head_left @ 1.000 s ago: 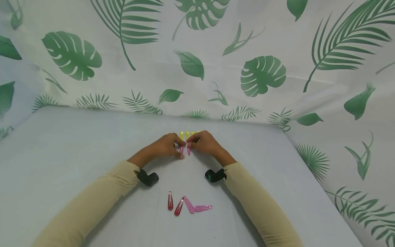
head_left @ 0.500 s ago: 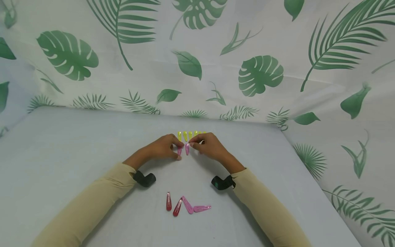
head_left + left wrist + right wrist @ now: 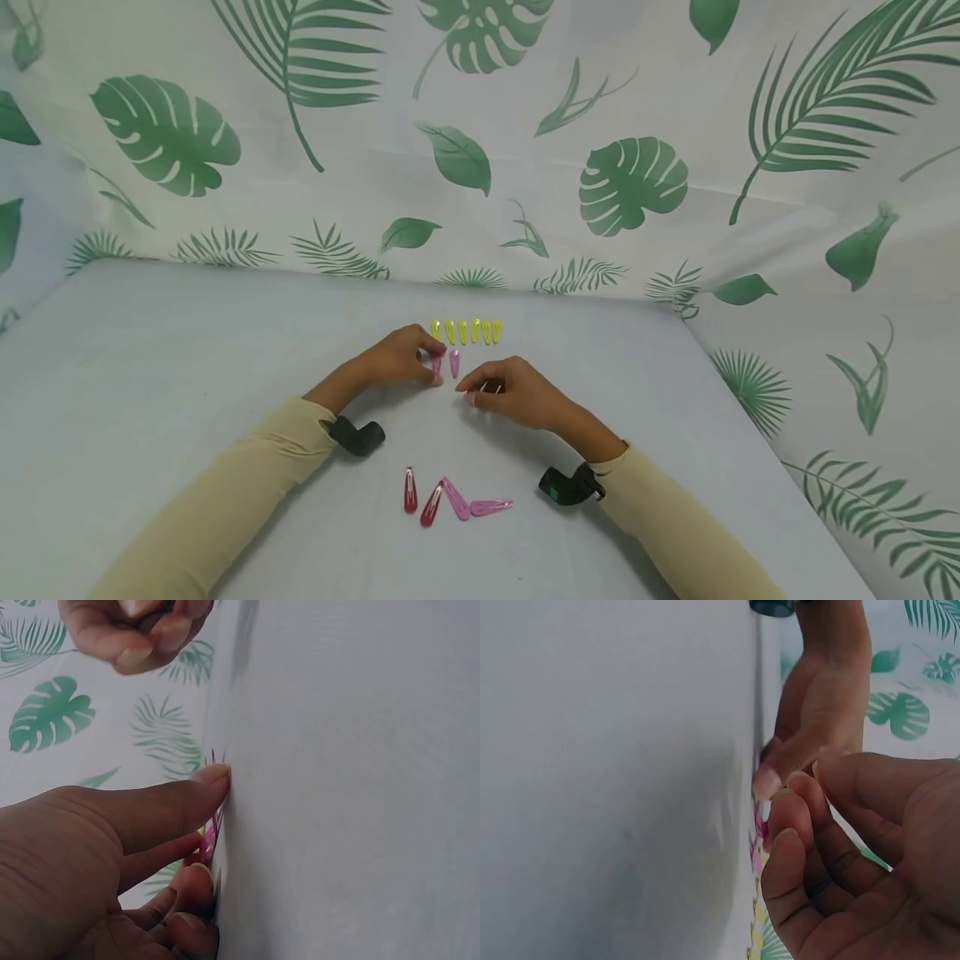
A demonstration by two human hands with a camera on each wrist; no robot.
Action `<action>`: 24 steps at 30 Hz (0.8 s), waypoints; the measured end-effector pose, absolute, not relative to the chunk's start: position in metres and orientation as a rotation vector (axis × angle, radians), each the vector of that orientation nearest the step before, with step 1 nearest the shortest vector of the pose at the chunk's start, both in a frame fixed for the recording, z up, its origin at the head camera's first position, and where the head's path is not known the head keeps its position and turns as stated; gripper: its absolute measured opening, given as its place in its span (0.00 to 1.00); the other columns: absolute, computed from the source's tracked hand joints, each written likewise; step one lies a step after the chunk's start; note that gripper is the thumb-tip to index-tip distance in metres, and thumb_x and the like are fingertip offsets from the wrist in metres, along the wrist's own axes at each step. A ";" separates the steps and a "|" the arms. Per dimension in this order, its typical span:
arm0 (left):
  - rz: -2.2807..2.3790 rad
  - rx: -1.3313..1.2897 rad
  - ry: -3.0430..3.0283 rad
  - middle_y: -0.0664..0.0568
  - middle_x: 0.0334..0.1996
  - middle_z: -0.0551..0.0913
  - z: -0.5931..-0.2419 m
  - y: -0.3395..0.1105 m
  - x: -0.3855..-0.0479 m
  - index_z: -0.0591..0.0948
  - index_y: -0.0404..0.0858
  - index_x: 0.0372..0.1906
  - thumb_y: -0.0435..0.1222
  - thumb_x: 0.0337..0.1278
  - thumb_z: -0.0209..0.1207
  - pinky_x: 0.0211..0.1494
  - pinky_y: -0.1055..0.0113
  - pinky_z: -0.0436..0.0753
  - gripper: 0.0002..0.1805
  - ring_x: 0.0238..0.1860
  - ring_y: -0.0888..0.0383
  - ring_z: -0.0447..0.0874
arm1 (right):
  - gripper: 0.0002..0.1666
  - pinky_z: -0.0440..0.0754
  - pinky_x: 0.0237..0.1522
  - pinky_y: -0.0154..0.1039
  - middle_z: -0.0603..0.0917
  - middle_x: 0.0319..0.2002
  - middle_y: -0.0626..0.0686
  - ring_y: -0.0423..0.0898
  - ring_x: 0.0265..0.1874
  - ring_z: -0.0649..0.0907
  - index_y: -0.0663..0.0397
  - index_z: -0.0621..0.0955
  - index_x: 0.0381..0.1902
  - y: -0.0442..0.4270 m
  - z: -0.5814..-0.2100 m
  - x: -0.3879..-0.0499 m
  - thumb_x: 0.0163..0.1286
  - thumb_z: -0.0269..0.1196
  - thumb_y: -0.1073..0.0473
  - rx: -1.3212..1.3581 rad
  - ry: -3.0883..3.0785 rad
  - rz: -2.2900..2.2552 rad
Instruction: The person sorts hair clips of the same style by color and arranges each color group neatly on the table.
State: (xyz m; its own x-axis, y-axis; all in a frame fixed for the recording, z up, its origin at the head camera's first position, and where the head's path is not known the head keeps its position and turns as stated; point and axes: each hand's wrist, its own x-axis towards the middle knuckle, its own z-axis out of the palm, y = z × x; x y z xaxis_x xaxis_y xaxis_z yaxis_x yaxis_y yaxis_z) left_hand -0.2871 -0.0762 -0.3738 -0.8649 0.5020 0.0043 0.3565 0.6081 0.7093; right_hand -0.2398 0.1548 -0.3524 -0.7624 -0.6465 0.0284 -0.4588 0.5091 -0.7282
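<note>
Head: a glossy pink metal-looking teardrop hair clip (image 3: 437,365) is pinched by the left hand (image 3: 395,357); the right hand (image 3: 517,393) is relaxed, nothing held. A loose pink clip (image 3: 492,507) is seen crosswise, well apart, on the person's side of the nearer right fingertips.
Left wrist: pinched clip is mostly hidden.
Right wrist: no clip is held.

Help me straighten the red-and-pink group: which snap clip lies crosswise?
The rightmost pink snap clip there lies nearly crosswise; the pink clip beside it and both red clips lie more front-to-back.

On the pale table (image 3: 225,350) lie yellow clips (image 3: 462,332), pink clips (image 3: 456,499), red clips (image 3: 410,501).
</note>
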 end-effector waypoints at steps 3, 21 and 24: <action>1.117 0.697 2.642 0.44 0.49 0.80 -0.373 -0.075 -0.287 0.81 0.28 0.55 0.33 0.47 0.72 0.51 0.61 0.73 0.28 0.44 0.53 0.73 | 0.11 0.78 0.32 0.34 0.85 0.35 0.48 0.43 0.30 0.78 0.60 0.86 0.45 0.156 -0.353 -0.230 0.65 0.63 0.69 -0.972 2.455 -1.103; 1.140 0.703 2.662 0.45 0.48 0.79 -0.374 -0.076 -0.284 0.81 0.29 0.55 0.33 0.47 0.72 0.48 0.62 0.73 0.27 0.42 0.54 0.73 | 0.13 0.80 0.42 0.34 0.85 0.37 0.47 0.38 0.34 0.80 0.58 0.85 0.45 0.148 -0.362 -0.178 0.62 0.66 0.70 -0.984 2.247 -1.180; 1.135 0.719 2.662 0.45 0.47 0.79 -0.374 -0.075 -0.284 0.81 0.28 0.54 0.33 0.47 0.72 0.48 0.63 0.73 0.27 0.42 0.54 0.73 | 0.15 0.79 0.41 0.34 0.84 0.36 0.46 0.38 0.33 0.80 0.54 0.85 0.47 0.148 -0.362 -0.172 0.61 0.70 0.65 -0.986 2.233 -1.140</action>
State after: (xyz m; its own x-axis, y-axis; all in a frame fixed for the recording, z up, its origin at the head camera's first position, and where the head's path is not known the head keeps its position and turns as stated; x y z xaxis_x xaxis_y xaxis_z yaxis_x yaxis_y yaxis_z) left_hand -0.2839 -0.0754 -0.3744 -0.8718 0.4882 0.0407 0.3673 0.5964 0.7138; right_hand -0.1723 0.1479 -0.3617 -0.6470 -0.7598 -0.0640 -0.3937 0.4049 -0.8253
